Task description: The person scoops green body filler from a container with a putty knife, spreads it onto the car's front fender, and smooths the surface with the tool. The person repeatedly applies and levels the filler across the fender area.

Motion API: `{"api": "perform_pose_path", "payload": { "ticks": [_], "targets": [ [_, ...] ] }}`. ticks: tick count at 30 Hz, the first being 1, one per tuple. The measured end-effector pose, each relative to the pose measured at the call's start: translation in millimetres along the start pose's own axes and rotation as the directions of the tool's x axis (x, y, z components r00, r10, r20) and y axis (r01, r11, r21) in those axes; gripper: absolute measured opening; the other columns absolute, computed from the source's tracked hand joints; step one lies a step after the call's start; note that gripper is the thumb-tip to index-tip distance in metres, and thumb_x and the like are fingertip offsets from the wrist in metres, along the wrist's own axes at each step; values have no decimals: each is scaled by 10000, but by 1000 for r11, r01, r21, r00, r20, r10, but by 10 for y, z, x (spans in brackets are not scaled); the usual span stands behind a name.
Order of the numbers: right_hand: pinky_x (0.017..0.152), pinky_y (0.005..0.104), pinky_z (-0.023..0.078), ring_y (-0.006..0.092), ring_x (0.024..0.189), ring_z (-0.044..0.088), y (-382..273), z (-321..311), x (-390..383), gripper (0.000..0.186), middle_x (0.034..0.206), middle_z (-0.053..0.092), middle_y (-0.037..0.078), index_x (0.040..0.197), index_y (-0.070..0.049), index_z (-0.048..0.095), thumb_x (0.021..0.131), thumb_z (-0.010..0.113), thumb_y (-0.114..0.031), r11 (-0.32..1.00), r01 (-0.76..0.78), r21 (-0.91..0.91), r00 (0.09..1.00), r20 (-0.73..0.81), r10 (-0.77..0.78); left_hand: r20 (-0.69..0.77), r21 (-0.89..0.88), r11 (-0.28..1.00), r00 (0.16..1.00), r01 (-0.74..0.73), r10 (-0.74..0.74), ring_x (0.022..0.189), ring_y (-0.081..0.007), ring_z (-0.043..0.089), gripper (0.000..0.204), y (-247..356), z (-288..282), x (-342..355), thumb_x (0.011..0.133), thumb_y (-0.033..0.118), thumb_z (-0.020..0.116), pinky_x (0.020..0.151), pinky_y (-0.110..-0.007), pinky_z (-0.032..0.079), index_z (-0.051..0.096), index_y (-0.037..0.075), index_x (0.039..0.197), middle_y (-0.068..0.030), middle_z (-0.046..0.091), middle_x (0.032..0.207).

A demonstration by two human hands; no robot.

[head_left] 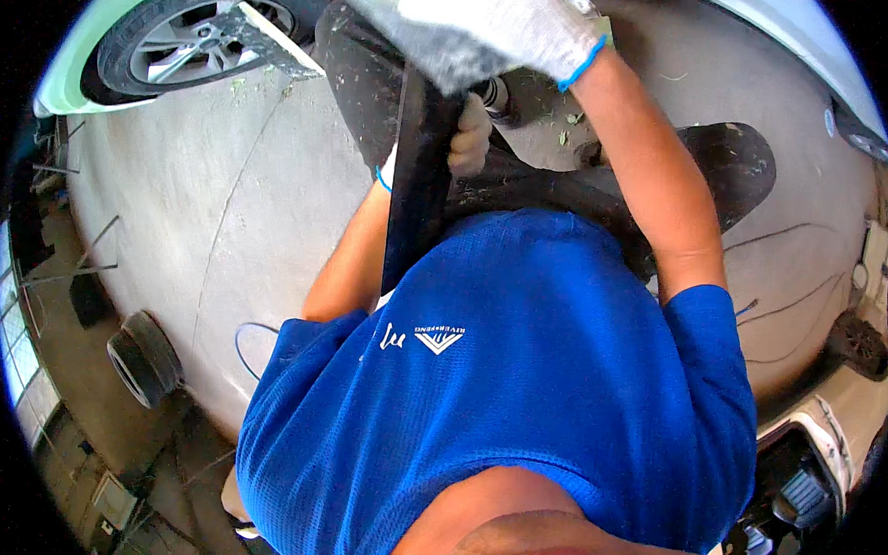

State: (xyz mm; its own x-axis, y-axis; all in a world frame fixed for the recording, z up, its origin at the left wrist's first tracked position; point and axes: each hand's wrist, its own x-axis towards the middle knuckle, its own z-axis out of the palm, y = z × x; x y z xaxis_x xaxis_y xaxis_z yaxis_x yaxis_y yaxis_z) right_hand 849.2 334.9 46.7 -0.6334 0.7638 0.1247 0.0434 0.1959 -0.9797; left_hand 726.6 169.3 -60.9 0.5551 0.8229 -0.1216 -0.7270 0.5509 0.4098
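A long, glossy black panel (422,194) stands on edge in front of me, its lower end close to my blue shirt. My left hand (469,138), in a white glove, reaches behind the panel; its curled fingers show wrapped round the right edge. At the panel's far end lies a dull grey, blurred surface (428,44); I cannot tell whether it is part of the panel or a separate sheet. My right hand (511,25), in a white glove with a blue cuff, lies over that surface, fingers together. What sits under its palm is hidden.
A car wheel (203,42) on a light-coloured car is at the upper left, with a flat scraper-like piece (276,42) before it. Loose tyres (144,358) lie at the left. Another car (824,46) stands upper right. Thin lines cross the grey floor (232,182).
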Motion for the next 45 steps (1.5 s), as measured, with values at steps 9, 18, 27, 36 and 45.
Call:
{"api": "perform_pose_path", "payload": {
  "ticks": [9, 18, 27, 36, 45],
  "targets": [
    [649, 360, 545, 216, 682, 675, -103, 856, -508, 294, 749, 677, 170, 921, 12, 682, 792, 673, -252, 985, 151, -79, 955, 271, -124, 320, -484, 871, 944, 87, 84, 484, -125, 338, 326, -17, -631, 230, 979, 404, 490, 465, -292, 329, 448, 145, 784, 32, 330, 609],
    [638, 378, 549, 204, 639, 663, -730, 353, -705, 203, 708, 669, 175, 864, -11, 688, 778, 634, -186, 996, -55, -71, 907, 414, 80, -526, 768, 626, 426, -133, 736, 738, -145, 568, 414, 810, 20, -299, 978, 459, 555, 683, -298, 474, 643, 55, 993, -20, 622, 843],
    [685, 411, 562, 281, 724, 687, -338, -465, 83, 223, 771, 675, 185, 943, -16, 676, 816, 621, -191, 846, 155, -510, 987, 39, -157, -383, 923, 323, 558, 208, 736, 758, -43, 518, 373, 813, 246, -478, 961, 396, 614, 666, -224, 432, 707, 64, 1105, 59, 637, 854],
    [736, 504, 547, 414, 789, 669, 250, 664, -897, 273, 860, 683, 218, 1000, -56, 677, 794, 564, -195, 754, 419, -505, 824, 561, -83, -408, 887, 457, 342, -73, 847, 860, -122, 604, 434, 1122, -63, -182, 975, 422, 598, 758, -287, 502, 665, 43, 1175, -33, 676, 989],
    [703, 453, 551, 345, 740, 669, -82, -187, -26, 216, 820, 671, 210, 929, -22, 647, 810, 591, -194, 804, 276, -527, 961, 163, -222, -320, 947, 256, 597, 192, 736, 927, -79, 559, 467, 1100, 105, -213, 962, 436, 610, 824, -245, 457, 673, 37, 1197, 6, 664, 1019]
  ]
}}
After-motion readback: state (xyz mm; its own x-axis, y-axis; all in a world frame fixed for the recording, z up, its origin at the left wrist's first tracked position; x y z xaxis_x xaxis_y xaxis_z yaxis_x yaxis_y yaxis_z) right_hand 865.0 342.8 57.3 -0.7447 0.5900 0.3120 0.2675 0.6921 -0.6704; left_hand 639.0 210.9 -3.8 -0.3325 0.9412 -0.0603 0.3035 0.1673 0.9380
